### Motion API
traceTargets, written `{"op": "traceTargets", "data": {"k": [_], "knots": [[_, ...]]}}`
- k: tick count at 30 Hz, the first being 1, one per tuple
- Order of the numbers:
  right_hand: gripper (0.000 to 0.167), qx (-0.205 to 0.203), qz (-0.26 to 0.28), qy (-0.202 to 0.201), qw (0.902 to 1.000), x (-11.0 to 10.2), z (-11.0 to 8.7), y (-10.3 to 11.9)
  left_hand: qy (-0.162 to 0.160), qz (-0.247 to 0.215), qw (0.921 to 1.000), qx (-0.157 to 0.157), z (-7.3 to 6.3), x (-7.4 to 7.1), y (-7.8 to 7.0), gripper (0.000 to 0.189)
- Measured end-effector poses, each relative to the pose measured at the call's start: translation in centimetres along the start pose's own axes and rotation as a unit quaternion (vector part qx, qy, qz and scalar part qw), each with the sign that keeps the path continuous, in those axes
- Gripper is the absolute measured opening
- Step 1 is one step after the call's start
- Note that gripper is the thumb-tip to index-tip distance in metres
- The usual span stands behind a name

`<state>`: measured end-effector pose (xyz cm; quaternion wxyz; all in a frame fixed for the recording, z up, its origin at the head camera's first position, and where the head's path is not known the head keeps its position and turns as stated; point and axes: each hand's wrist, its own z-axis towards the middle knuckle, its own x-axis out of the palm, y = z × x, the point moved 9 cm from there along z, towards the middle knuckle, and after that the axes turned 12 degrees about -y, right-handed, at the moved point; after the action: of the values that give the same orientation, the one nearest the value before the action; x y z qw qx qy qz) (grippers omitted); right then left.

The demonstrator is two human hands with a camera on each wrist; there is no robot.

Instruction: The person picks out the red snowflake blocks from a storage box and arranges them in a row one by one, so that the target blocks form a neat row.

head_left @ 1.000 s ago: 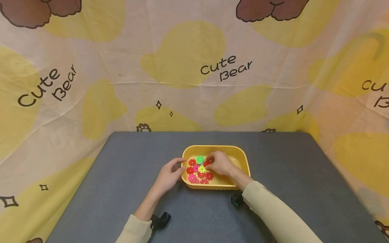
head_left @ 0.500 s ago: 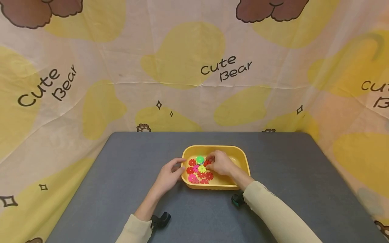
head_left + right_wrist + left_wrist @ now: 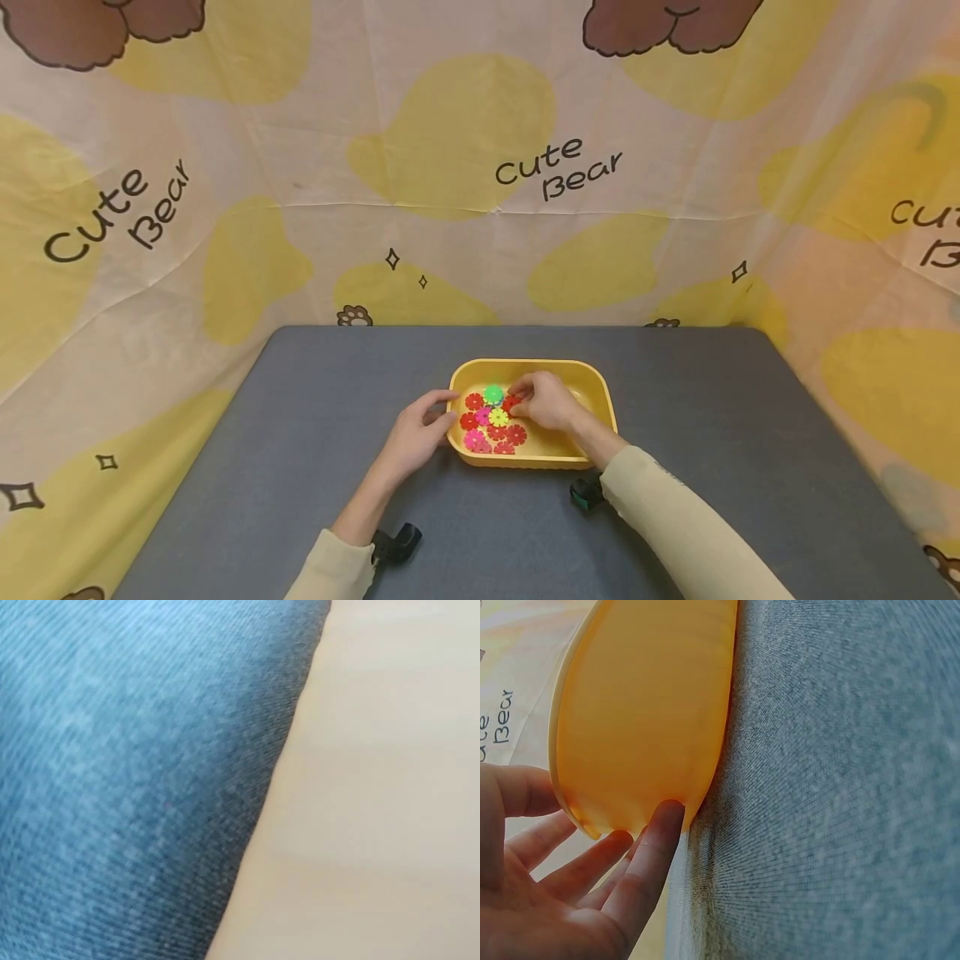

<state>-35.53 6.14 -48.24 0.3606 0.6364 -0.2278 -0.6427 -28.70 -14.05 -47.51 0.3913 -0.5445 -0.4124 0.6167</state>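
In the head view, a yellow plastic tub [image 3: 558, 454] stands on the table. Flower-shaped plastic discs lie in its left half: several red and pink, one yellow disc [image 3: 498, 417] and one green disc [image 3: 492, 394]. My left hand [image 3: 415, 433] grips the tub's left end. In the left wrist view, fingertips [image 3: 667, 817] touch the tub's outer wall [image 3: 645, 712], and the thumb reaches over the rim. Inside the tub, my right hand [image 3: 551, 404] pinches a red flower disc [image 3: 511, 403], partly hidden by finger and thumb. In the right wrist view the right hand does not show.
The dark grey-blue table [image 3: 360, 358] extends around the tub. Behind it hangs a printed cloth [image 3: 450, 250]. Black wrist devices [image 3: 397, 543] sit under both forearms. A pale, blurred surface [image 3: 375, 787] fills the right wrist view's right side.
Almost nothing moves. The right fingers shift very slightly at the red flower disc; the left hand and the tub stay in place.
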Motion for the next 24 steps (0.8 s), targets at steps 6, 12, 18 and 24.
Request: {"op": "traceTargets", "data": {"k": [6, 12, 18, 24], "knots": [[0.022, 0.013, 0.045, 0.000, 0.9989, -0.3, -0.1, 0.0, 0.002, 0.002, 1.0000, 0.002, 0.0, 0.1, 0.0, 0.033], [0.024, 0.048, 0.101, 0.002, 0.9937, -0.8, -0.5, 0.0, 0.005, 0.014, 0.9999, 0.003, 0.0, 0.1, 0.0, 0.034], [0.024, 0.057, 0.130, 0.006, 0.9899, -1.4, -0.7, 0.4, 0.002, 0.012, 0.9999, -0.003, 0.0, 0.0, 0.1, 0.034], [0.027, 0.057, 0.166, 0.011, 0.9844, -2.6, -1.3, 1.4, 0.001, 0.009, 1.0000, -0.001, 0.0, 0.0, 0.0, 0.034]]}}
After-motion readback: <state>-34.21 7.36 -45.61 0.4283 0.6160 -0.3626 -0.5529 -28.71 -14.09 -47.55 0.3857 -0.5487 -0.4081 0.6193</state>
